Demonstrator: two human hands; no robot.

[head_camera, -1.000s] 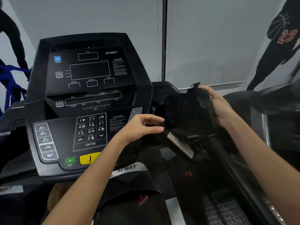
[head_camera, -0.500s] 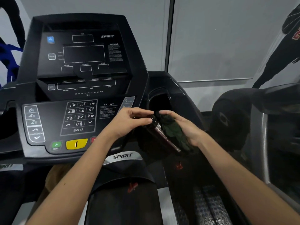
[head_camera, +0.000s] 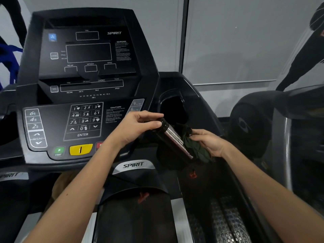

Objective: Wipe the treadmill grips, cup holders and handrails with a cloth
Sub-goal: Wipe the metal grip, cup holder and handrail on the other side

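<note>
Closest to me, my 2 arms reach out over the black cover point(head_camera: 133, 216) with the word SPIRIT on it. A bit further on, my left hand point(head_camera: 138, 127) curls its fingers and thumb round the black top end of the grip point(head_camera: 172, 137), the slanted bar with the shiny metal strip. My right hand point(head_camera: 210, 144) is on the other side. Its fingers are closed on the dark green cloth point(head_camera: 192, 148) and press it against the side of the grip. So the cloth sits bunched between my right hand and the bar, touching it. I think I am on the grip step, rubbing this 1 bar clean. Next, I think I need to slide the cloth along and round the whole bar, and move my left hand off the top end so that part gets wiped too. Just behind the grip is the cup holder point(head_camera: 173, 109), a deep dark hole, and I guess it is the job after that. Further back on the left stands the console point(head_camera: 84, 55). I count 2 hands, 1 cloth, 1 grip, 1 cup holder, 1 yellow button point(head_camera: 80, 149) and 1 green button point(head_camera: 59, 150). The handrails are too dark to pick out. Furthest away is the grey wall point(head_camera: 236, 41).
</note>
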